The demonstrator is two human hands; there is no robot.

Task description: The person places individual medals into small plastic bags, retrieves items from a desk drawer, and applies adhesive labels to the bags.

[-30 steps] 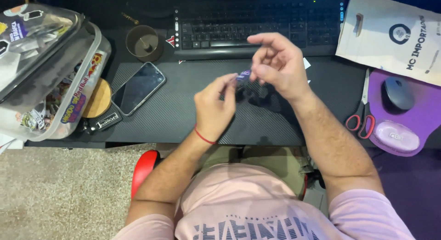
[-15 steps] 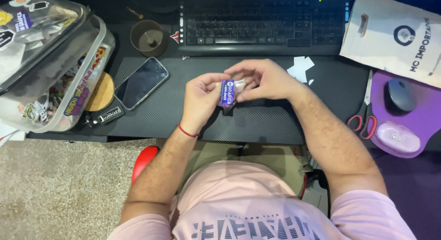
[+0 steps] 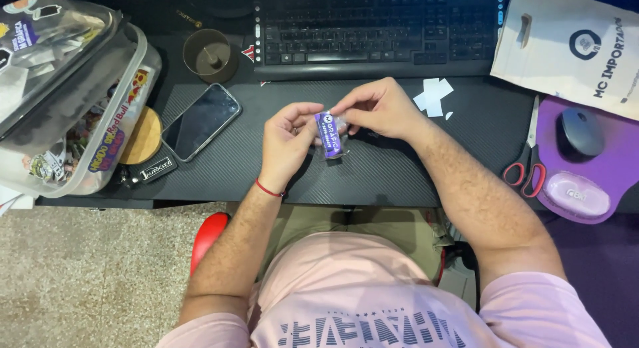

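A small purple sticker with white print point(image 3: 331, 134) is held upright between both hands above a black desk mat point(image 3: 386, 175). My left hand point(image 3: 285, 143) pinches its left edge with thumb and fingers; a red cord circles that wrist. My right hand point(image 3: 379, 108) grips the sticker's upper right corner, fingers curled over a clear backing film. The two hands meet at the sticker near the middle of the desk, just in front of a black keyboard point(image 3: 379, 32).
A clear plastic box full of stickers point(image 3: 73, 115) stands at the left. Beside it lie a phone point(image 3: 201, 120), a wooden coaster point(image 3: 143, 135) and a dark cup point(image 3: 210, 54). White paper scraps point(image 3: 434, 95), red-handled scissors point(image 3: 526, 163), a mouse on a purple pad point(image 3: 580, 132) and a white bag point(image 3: 572, 45) are to the right.
Both hands have come down and closer together. The purple sticker, earlier partly hidden between the fingers, now faces up and is pinched from both sides.
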